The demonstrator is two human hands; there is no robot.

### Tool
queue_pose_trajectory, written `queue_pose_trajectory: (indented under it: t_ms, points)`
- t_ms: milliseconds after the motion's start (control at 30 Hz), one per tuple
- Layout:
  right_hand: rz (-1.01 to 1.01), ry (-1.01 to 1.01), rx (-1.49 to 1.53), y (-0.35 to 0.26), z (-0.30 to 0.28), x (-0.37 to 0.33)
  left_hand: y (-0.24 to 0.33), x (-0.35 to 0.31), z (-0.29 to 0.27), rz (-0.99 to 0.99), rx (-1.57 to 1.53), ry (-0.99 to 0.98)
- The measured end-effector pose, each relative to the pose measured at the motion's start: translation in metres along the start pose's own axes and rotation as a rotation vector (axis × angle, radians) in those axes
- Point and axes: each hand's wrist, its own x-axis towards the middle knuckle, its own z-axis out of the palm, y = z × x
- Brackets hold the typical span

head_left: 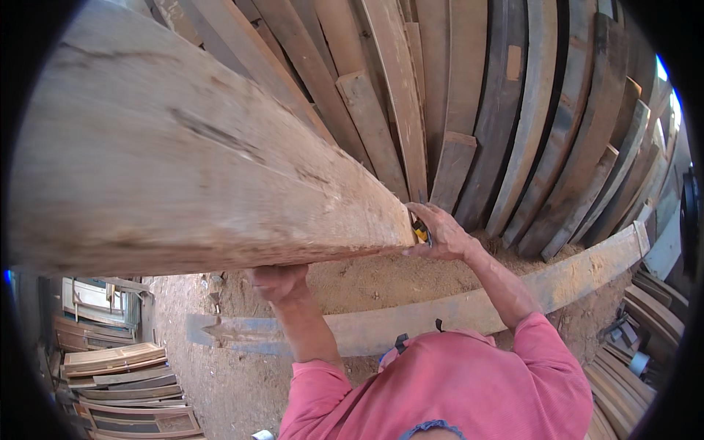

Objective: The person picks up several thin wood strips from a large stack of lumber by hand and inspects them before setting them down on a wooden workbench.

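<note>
A broad, pale timber plank [220,169] is extended from 10 o'clock to the centre, where a small yellow-and-black object [420,233] is gripped at its end by the right hand [444,233]. The lower edge is met by the left hand [280,281] near 8; its grip cannot be determined. Movement room is limited at 1 by leaning brown boards [462,81]; earth floor [231,389] is exposed at 7.

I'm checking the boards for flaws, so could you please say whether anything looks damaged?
Yes: the large timber has dark, crack-like marks breaking its pale face. The long plank on the ground has a jagged brown patch near its left end; whether it's broken, I cannot tell.
</note>
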Motion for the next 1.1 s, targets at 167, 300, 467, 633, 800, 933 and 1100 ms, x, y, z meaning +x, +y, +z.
queue_pose_trajectory:
  t_ms: [167,300,467,633,800,933,1100]
  points:
    - [-0.042,0.054,0.074,-0.023,-0.028,0.016,0.018,0.047,0.043,0.158,0.147,0.226]
    - [-0.003,0.041,0.055,-0.013,-0.043,0.043,0.001,0.093,0.046,0.101,-0.007,-0.037]
    - [0.248,0.062,0.033,0.056,-0.012,0.060,-0.111,0.079,0.024,-0.082,0.493,0.125]
    - [0.519,0.326,0.428,0.149,0.043,0.009,-0.168,0.134,0.054,-0.031,0.377,-0.018]
    - [1.208,0.446,1.434,0.166,0.066,-0.065,-0.186,0.166,0.036,-0.066,0.529,-0.041]
    - [1.174,0.418,1.361,0.174,0.080,-0.103,-0.185,0.171,0.045,-0.159,0.660,-0.008]
    - [1.219,0.399,0.916,0.193,0.112,-0.136,-0.188,0.170,0.065,-0.109,0.564,-0.070]
